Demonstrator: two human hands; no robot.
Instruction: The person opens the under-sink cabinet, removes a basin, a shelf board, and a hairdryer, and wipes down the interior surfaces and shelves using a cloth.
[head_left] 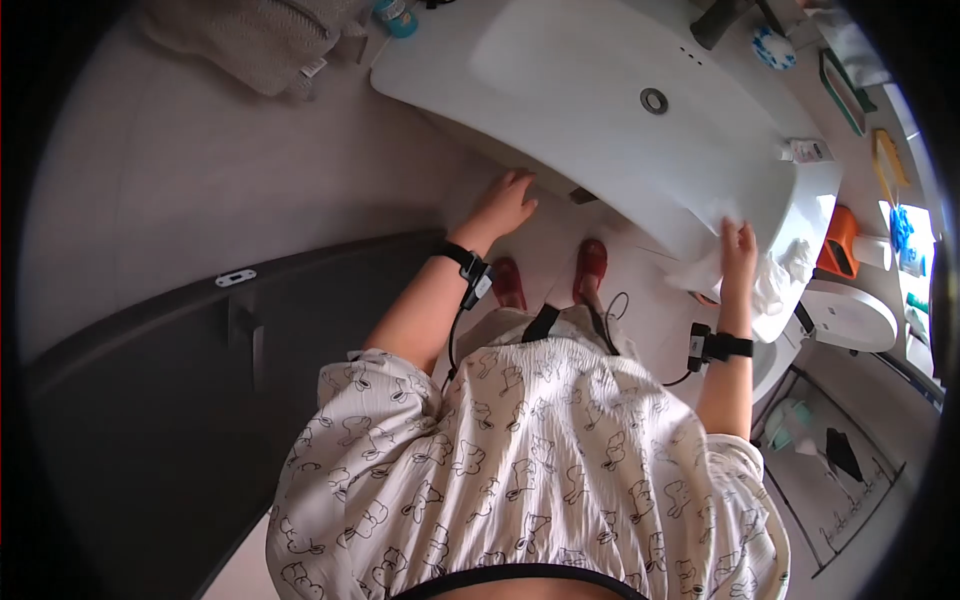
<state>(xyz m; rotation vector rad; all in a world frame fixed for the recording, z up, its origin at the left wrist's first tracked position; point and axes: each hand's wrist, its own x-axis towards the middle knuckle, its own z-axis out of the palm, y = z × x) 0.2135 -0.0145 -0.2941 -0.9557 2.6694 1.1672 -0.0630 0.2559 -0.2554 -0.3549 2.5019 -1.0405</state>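
My left hand point(505, 207) hangs in the air beside the near edge of the white washbasin point(590, 130), its fingers loosely bent and slightly apart, with nothing in them. At the basin's right end is my right hand point(739, 252), with its fingertips over the rim and a small gap between them. I see nothing between those fingers. White crumpled material point(784, 282) lies on the basin's corner right beside this hand, and whether they touch is unclear. Each wrist wears a black strap with a small device.
A dark door point(150, 400) with a handle stands at the left. A grey towel point(255, 40) hangs at the upper left. A faucet point(720, 22), a small white bottle point(806, 151), an orange container point(838, 242), a toilet point(848, 314) and a wire rack point(822, 570) are along the right.
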